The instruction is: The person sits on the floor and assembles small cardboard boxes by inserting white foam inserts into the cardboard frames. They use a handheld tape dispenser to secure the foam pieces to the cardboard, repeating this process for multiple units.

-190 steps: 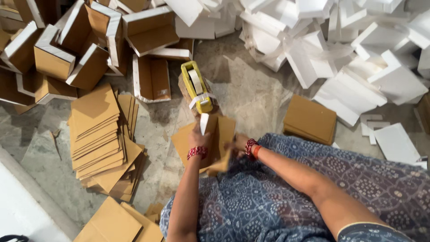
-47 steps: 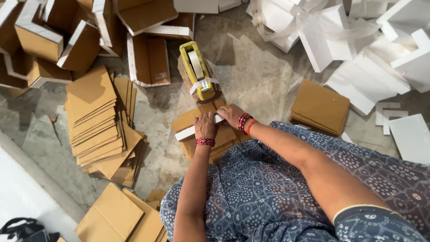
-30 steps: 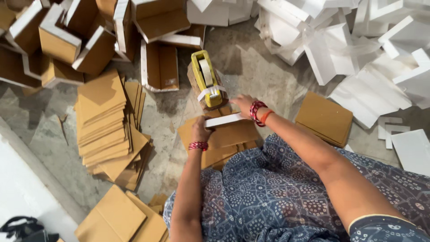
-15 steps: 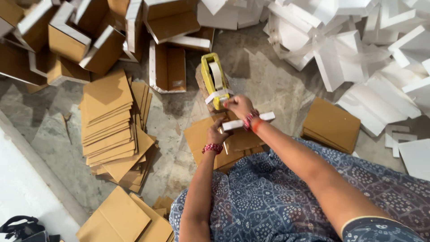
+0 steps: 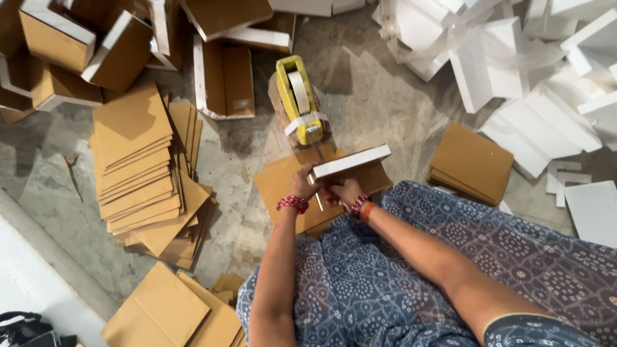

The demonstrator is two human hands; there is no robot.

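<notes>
Both hands, left hand [image 5: 302, 186] and right hand [image 5: 345, 190], close fingers on a flat white-edged box [image 5: 351, 161], its long axis slanting up-right beside the tape dispenser [image 5: 300, 99].

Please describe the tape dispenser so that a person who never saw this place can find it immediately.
Start from the big fanned stack of flat brown cardboard sheets on the grey floor and look to the right of it, just above both hands. There stands the tape dispenser, holding a roll of tape. It is the only bright yellow thing among brown cardboard and white foam.
</notes>
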